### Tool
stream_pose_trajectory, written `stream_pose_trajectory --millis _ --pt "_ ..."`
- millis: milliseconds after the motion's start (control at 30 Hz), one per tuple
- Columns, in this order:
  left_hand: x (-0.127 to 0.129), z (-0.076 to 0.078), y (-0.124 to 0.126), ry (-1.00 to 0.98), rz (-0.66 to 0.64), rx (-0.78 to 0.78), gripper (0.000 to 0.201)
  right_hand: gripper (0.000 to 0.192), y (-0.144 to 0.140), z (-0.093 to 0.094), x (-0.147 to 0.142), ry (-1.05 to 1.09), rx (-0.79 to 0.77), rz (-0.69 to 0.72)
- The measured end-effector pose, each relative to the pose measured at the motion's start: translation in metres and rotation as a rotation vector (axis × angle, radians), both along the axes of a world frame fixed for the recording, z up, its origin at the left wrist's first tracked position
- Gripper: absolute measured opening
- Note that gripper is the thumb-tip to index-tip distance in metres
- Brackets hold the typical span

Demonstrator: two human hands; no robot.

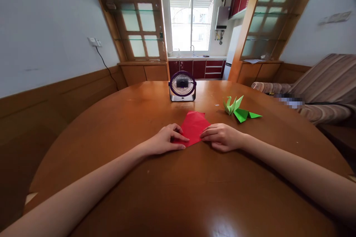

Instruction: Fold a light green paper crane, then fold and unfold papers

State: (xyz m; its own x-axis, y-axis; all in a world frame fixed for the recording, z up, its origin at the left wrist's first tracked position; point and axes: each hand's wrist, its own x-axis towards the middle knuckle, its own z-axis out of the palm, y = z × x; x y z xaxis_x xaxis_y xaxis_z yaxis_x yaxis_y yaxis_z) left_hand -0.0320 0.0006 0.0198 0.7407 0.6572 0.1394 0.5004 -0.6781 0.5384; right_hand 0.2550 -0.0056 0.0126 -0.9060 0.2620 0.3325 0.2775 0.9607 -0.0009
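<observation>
1. Head view, the only one there was: a red paper (194, 126) lay flat on the round wooden table (111, 126), right in front of the person, already folded down to a kind of pointed kite shape with the tip aimed at them.
2. Left hand (164, 140) was pressed flat on the near left edge of the paper, fingers stretched along the crease, not gripping anything. Right hand (221, 136) did the same on the near right edge, fingertips touching the paper, loosely curled, nothing pinched that I could see.
3. Progress-wise I'd say early to middle: a few folds in, but far from a finished figure.
4. For comparison, finished green paper figures (239, 109) sat well off to the right, beyond the right hand.
5. A small purple desk fan (182, 86) stood behind the red paper, apart from it.
</observation>
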Motion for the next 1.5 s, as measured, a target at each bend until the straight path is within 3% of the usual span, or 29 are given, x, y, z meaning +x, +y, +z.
stream_pose_trajectory --millis 233,400,567,700,833,1000,1167,1300,1400,1500 --pt "0.012 -0.012 -0.014 -0.006 0.076 0.288 0.018 0.037 0.0 -0.004 0.001 0.136 -0.137 -0.05" --pt "0.017 -0.012 -0.02 0.067 0.01 0.47 0.023 0.034 -0.009 -0.006 -0.012 0.199 -0.217 -0.012" --pt "0.015 -0.014 -0.015 0.069 -0.054 0.408 0.029 0.031 -0.008 -0.008 -0.014 0.271 -0.254 -0.075" --pt "0.017 -0.013 -0.017 0.057 -0.051 0.391 0.031 0.031 0.0 -0.011 -0.008 0.345 -0.152 -0.311" --pt "0.019 -0.01 -0.021 0.045 -0.061 0.397 0.031 0.032 0.008 -0.015 -0.006 0.322 -0.181 -0.483" --pt "0.02 -0.01 -0.022 0.03 -0.062 0.404 0.031 0.034 0.008 -0.015 -0.007 0.281 -0.279 -0.416" --pt "0.017 -0.015 -0.013 0.028 -0.023 0.385 0.032 0.033 0.003 -0.01 -0.01 0.27 -0.385 -0.246" --pt "0.017 -0.016 -0.006 0.143 0.05 0.33 0.053 0.03 0.004 -0.01 -0.011 0.277 -0.468 -0.128" --pt "0.018 -0.018 -0.004 0.234 0.064 0.286 0.071 0.025 0.01 -0.011 -0.015 0.368 -0.476 -0.175" --pt "0.02 -0.02 -0.001 0.269 0.056 0.29 0.075 0.024 0.02 -0.012 -0.023 0.449 -0.37 -0.346"
